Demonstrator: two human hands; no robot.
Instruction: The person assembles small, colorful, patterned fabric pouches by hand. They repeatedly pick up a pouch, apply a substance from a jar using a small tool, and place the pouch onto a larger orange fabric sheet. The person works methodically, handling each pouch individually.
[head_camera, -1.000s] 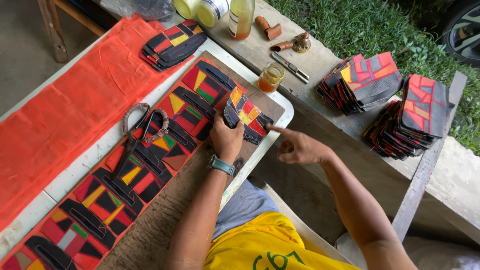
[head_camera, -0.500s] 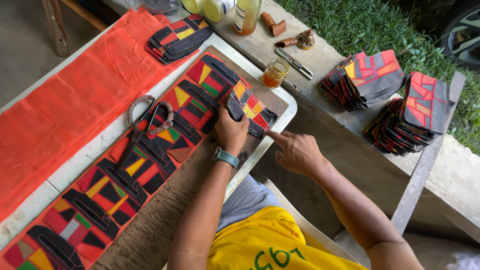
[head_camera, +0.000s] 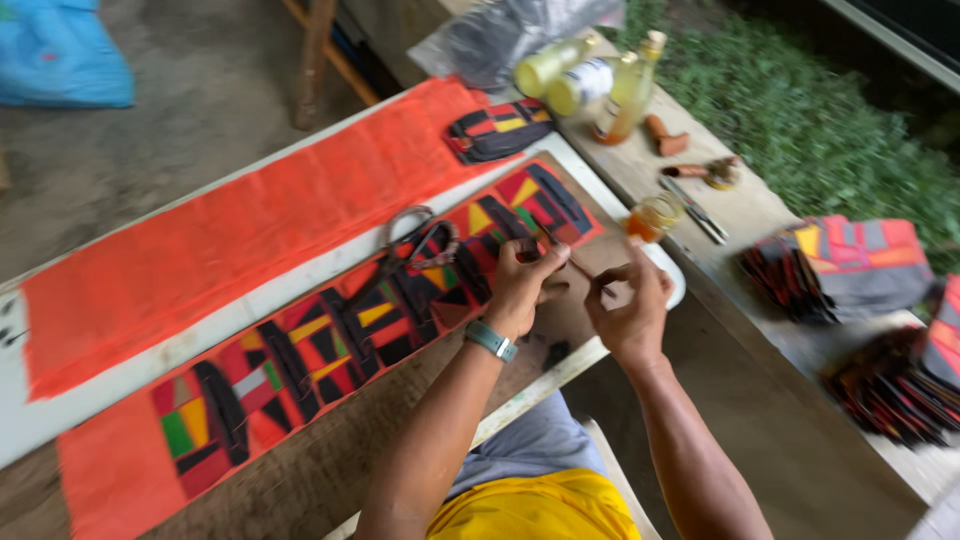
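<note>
A long patchwork strip (head_camera: 330, 340) of black, red, yellow and green pieces lies on orange cloth along the wooden board. Both of my hands meet at its right end. My left hand (head_camera: 522, 285), with a teal watch (head_camera: 490, 340) on the wrist, is curled on a small dark fabric piece (head_camera: 530, 250) at the strip's edge. My right hand (head_camera: 630, 312) is close beside it, fingertips pinched on a thin strand (head_camera: 583, 270) that runs between the two hands. The frame is blurred, so I cannot tell what the strand is.
Scissors (head_camera: 410, 240) lie on the strip left of my hands. A plain orange cloth (head_camera: 250, 225) lies behind it, with a folded patchwork bundle (head_camera: 495, 130) at its end. Bottles (head_camera: 575, 70), a small amber jar (head_camera: 655, 213) and stacks of patchwork pieces (head_camera: 840, 265) sit to the right.
My right hand has come in from the right to meet the left. My left hand has lifted off the strip and closed on the dark piece. The view has swung left.
</note>
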